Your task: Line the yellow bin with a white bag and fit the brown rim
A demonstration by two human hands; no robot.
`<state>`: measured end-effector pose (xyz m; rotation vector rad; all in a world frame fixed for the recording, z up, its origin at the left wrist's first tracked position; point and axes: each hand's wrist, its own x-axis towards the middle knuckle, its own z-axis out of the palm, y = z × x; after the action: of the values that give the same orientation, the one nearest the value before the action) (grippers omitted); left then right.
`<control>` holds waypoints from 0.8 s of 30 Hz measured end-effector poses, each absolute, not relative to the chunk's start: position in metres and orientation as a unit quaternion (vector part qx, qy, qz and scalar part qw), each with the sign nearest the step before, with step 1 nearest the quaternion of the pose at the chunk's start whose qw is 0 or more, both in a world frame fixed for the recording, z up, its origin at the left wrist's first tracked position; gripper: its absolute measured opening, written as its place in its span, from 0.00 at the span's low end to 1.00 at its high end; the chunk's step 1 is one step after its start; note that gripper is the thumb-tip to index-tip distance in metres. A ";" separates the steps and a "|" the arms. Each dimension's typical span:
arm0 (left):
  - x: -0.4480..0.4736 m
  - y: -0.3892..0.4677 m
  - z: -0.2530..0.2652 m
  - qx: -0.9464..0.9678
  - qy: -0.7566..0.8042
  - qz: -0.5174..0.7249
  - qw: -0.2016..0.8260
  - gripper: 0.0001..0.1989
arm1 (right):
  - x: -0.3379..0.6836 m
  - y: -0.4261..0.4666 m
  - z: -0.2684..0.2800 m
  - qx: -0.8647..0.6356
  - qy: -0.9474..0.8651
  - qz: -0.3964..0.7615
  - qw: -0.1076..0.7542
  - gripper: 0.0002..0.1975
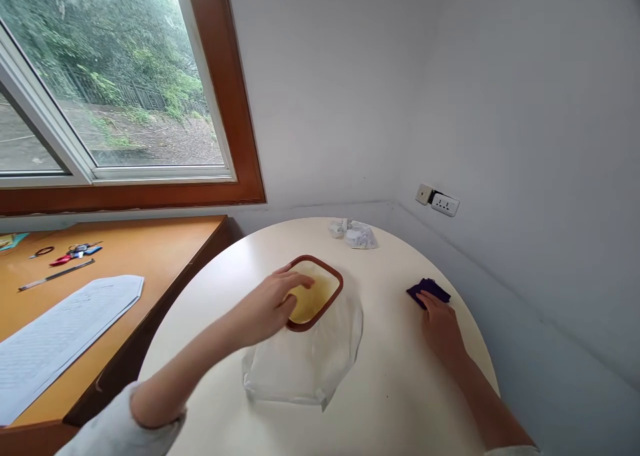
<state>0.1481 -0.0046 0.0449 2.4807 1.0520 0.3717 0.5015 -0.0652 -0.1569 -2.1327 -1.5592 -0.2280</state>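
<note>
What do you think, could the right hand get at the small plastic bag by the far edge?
Probably yes: no object shows between the right hand, on the dark cloth, and the bag.

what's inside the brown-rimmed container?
Something yellowish shows inside the brown-rimmed container; can't tell if it's liquid. The left hand overlaps its left side, fingers over the opening, so whatever lies beneath them is hidden.

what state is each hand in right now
Left hand: open, at the brown-rimmed container.
Right hand: on the dark purple cloth; can't tell if it's closed.
</note>
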 end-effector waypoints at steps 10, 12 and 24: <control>0.108 0.014 0.033 0.935 0.275 0.073 0.213 0.12 | 0.513 -0.065 -0.163 -0.830 -0.532 -0.071 0.151 0.22; 0.124 0.012 0.027 0.943 0.244 0.099 0.202 0.12 | 0.508 -0.070 -0.160 -0.827 -0.537 -0.064 0.150 0.21; 0.283 0.038 -0.020 0.954 0.224 0.198 0.027 0.11 | 0.466 -0.118 -0.156 -0.804 -0.544 0.021 0.240 0.15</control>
<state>0.2830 0.0382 -0.0198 2.9457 0.6919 0.6113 0.4664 -0.1182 -0.1564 -2.1999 -1.4885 0.0567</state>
